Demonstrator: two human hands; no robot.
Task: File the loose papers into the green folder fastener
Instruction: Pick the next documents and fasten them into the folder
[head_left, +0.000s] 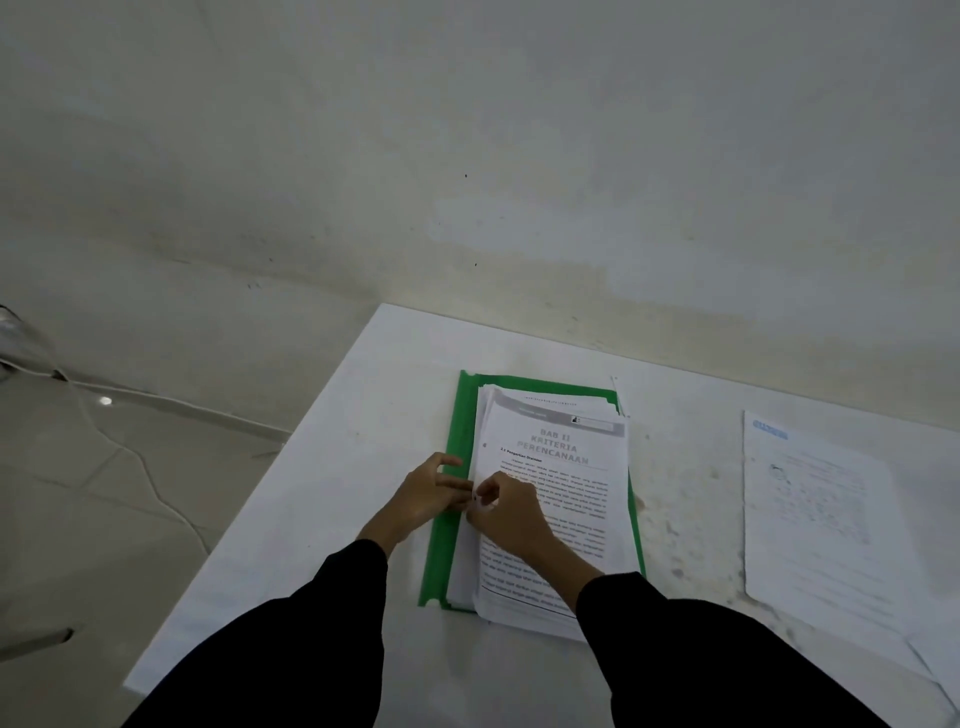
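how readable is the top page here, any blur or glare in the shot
head view: dim, flat light; the top page has a readable heading but smeared body text; the loose sheet at right looks faint and washed out; a small glare spot on the floor; wide-angle bows the table edge.

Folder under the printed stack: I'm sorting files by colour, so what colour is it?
The folder is plain green, best seen in the head view.

One table (363, 415). On it: one green folder (439, 561), one stack of papers (571, 493), one single sheet (815, 509) right of the folder. Two hands: left hand (431, 493), right hand (511, 512).
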